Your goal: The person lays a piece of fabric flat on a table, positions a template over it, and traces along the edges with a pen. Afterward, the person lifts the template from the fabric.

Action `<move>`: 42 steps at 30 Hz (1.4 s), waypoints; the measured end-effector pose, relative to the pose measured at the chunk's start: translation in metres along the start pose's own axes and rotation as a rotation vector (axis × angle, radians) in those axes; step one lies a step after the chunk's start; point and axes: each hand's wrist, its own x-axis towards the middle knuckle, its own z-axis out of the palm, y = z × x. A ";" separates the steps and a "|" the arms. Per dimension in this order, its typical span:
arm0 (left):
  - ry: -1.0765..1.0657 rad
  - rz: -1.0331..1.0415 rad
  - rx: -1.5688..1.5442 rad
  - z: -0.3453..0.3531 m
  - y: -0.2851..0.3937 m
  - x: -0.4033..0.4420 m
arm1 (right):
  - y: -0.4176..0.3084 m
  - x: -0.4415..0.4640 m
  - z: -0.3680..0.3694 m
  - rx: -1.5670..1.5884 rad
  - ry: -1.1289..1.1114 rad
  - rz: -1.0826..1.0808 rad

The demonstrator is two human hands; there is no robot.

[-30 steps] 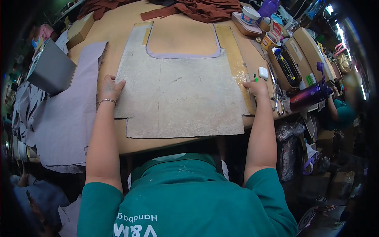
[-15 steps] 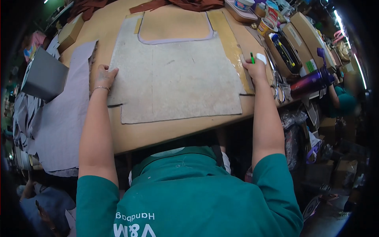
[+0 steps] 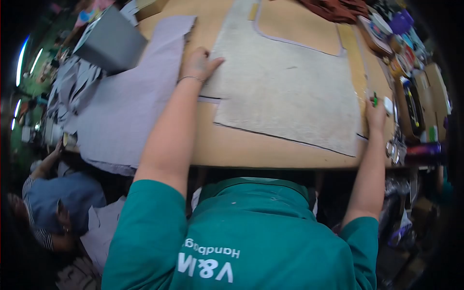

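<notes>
A large pale grey panel [image 3: 290, 87] with a U-shaped cutout at its far side and yellowish tape along its right side lies on the tan table [image 3: 270, 155]. At the panel's left edge is my left hand [image 3: 200, 65], thumb spread from the fingers, which are partly out of sight behind the hand. My right hand [image 3: 376, 113] is at the right edge, closed around a green pen [image 3: 375, 99]. A thin purplish rim shows along the cutout. Beside my left forearm lies a lilac-grey sheet [image 3: 130, 104].
A grey block [image 3: 111, 41] stands on the left sheet. Dark red cloth [image 3: 338, 9] lies at the far side. On the right are scissors [image 3: 395, 150], a white case [image 3: 388, 105], a pen box [image 3: 411, 106] and a purple bottle [image 3: 425, 152]. Another person [image 3: 63, 198] is at lower left.
The view has turned, so the table and its things appear further right. The panel now looks tilted, its near edge sloping down to the right. Both hands stay at its side edges.
</notes>
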 end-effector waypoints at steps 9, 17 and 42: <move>-0.062 -0.119 -0.084 -0.016 0.017 -0.011 | -0.003 0.002 -0.006 -0.061 -0.046 -0.030; -0.072 -0.122 -0.114 -0.016 0.016 -0.012 | 0.008 0.005 -0.003 -0.031 -0.048 -0.054; -0.127 -0.115 -0.095 -0.014 0.007 -0.002 | -0.031 -0.009 -0.019 0.042 -0.089 0.112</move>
